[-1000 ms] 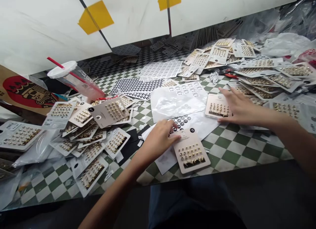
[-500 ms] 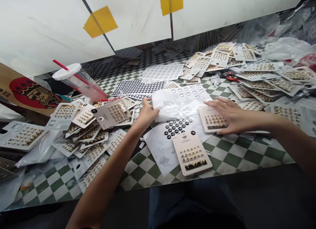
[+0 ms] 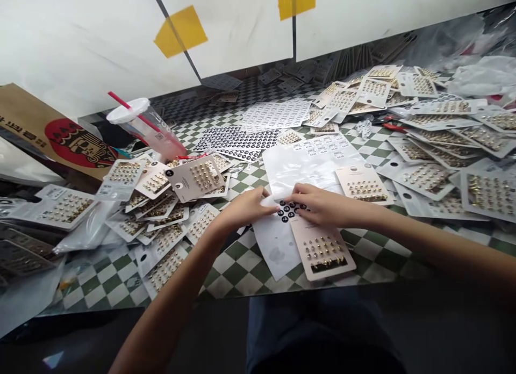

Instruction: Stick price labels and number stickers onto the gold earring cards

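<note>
My left hand (image 3: 244, 208) pinching clear plastic sheet (image 3: 308, 167), my right hand (image 3: 326, 211) pinching same sheet, stud earring card (image 3: 322, 250) just below

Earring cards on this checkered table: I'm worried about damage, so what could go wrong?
The left hand and right hand pinch a thin sticker sheet, which might tear. The earring card near the table's front edge could slide off. The plastic cup beside the cards could spill on them if knocked.
</note>
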`<state>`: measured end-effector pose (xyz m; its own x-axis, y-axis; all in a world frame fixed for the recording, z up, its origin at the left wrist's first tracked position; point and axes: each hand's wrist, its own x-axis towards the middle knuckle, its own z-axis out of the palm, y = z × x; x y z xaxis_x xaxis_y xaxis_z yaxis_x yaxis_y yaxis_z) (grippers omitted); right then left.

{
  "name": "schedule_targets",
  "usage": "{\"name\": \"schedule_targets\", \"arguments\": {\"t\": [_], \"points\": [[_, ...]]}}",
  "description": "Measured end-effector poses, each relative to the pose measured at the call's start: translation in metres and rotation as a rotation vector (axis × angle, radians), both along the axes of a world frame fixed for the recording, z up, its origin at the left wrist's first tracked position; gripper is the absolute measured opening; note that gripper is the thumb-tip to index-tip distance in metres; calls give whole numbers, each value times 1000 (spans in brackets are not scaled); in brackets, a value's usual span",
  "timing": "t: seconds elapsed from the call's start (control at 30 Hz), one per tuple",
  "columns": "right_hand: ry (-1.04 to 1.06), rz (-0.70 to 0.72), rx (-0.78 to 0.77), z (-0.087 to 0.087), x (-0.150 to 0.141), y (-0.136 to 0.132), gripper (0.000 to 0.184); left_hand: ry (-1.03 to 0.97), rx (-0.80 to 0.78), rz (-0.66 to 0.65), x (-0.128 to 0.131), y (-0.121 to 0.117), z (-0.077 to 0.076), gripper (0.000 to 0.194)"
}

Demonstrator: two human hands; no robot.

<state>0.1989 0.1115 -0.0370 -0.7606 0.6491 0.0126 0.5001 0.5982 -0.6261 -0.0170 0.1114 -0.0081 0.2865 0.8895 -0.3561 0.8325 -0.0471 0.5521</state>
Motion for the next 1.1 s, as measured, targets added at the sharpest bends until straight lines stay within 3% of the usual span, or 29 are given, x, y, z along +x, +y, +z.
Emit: {"name": "schedule_targets", "arguments": {"t": [0.1, 0.23, 0.4, 0.67, 0.9, 0.97, 1.03, 1.1], "points": [[55, -60, 26, -7, -4, 3, 32, -161, -172, 9, 5, 6, 0, 42], [87, -141, 89, -6, -11, 0, 19, -286, -377, 118, 6, 14, -5, 39], [63, -257, 133, -4, -25, -5, 11, -356, -416, 137, 3, 15, -11, 26], [89, -363, 68, -5, -33, -1, 7, -374, -200, -33, 0, 10, -20, 29], [159, -443, 58, -8, -32, 0, 10, -318, -225, -43, -2, 8, -16, 29], [181, -474, 70, -6, -29, 0, 11, -283, -73, 7, -2, 5, -11, 30], [206, -494, 191, -4, -25, -2, 11, -243, 173, 117, 0, 1, -7, 28], [194, -475, 450, -2, -23, -6, 11, -294, 238, 137, 5, -2, -5, 24]]}}
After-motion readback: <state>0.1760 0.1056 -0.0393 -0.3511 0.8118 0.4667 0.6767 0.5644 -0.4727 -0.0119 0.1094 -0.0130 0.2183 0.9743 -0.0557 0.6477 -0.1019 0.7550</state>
